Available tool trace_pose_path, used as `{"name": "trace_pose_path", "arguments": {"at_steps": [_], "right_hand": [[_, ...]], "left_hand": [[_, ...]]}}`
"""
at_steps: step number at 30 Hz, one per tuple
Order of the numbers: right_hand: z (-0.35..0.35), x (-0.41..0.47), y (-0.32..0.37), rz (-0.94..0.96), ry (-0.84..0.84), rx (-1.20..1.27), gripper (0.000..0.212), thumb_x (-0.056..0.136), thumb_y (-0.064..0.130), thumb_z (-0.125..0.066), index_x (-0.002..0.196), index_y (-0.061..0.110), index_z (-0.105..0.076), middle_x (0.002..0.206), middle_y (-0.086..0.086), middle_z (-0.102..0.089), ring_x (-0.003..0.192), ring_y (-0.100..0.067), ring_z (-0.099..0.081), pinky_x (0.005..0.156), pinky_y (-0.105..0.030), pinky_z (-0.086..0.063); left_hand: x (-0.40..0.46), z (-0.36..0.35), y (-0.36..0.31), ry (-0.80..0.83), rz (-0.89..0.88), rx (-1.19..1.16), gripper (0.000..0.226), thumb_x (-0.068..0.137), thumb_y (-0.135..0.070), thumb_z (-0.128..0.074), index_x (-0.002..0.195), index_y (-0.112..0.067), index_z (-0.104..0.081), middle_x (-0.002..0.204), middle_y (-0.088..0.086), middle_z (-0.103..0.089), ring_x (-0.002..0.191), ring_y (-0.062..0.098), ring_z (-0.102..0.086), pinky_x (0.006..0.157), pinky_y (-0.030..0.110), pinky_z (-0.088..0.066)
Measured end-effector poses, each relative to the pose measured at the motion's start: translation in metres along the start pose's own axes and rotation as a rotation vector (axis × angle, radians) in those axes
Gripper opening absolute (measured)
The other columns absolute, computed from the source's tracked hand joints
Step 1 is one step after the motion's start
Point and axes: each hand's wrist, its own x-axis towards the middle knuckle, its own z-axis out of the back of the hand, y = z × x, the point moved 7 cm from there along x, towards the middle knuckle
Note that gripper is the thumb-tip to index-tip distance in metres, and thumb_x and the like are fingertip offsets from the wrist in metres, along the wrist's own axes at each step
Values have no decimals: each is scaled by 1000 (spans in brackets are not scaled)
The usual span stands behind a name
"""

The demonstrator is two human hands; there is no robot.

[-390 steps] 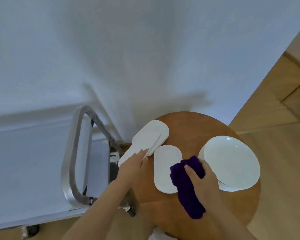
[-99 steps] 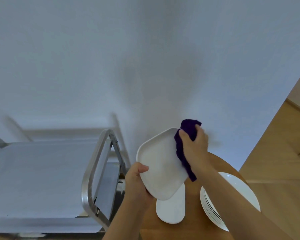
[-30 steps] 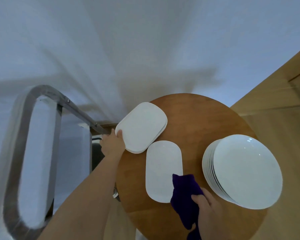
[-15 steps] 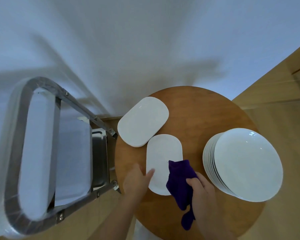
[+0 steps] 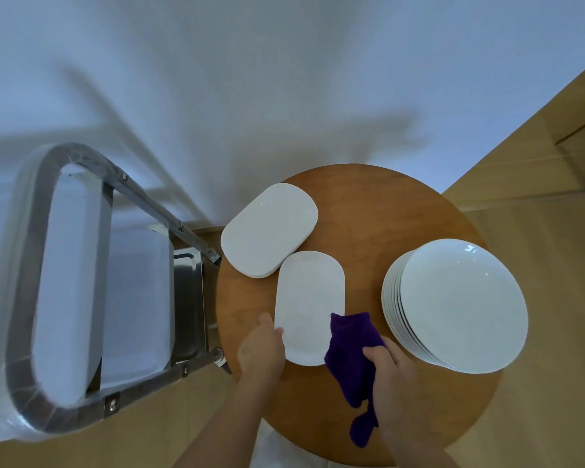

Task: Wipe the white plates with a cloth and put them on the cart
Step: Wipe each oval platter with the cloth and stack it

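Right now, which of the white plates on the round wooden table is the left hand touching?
The narrow white oblong plate nearest the person: the left hand grips its left edge. The wider oblong plate and the round stack lie untouched.
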Motion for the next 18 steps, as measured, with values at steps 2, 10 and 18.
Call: {"name": "trace_pose_path", "arguments": {"at_steps": [2, 10, 18], "right_hand": [[4, -1, -2, -3, -8, 8, 15, 88, 6, -51, 90, 17, -60, 74, -4, -63, 69, -21, -58, 43, -17, -43], [16, -8, -7, 9, -39, 28, 13, 87, 7, -52, 84, 18, -60, 65, 1, -63, 65, -19, -58, 42, -17, -44], [22, -32, 39, 233, -3, -3, 11, 94, 20, -50, 91, 28, -55, 78, 8, -63, 75, -13, -62, 46, -13, -45]], "left_hand": [[-1, 4, 1, -14, 14, -12, 11, 100, -31, -43, 103, -21, -40, 72, -9, -45, 59, 6, -49, 50, 14, -37], [-14, 21, -1, -91, 42, -465, 9, 101, -28, -40, 105, -20, -37, 85, -1, -56, 67, 8, -54, 52, 16, -39], [-71, 54, 1, -139, 210, -1262, 13, 100, -35, -43, 103, -28, -54, 101, -2, -61, 90, 14, -59, 68, 26, -51]]}}
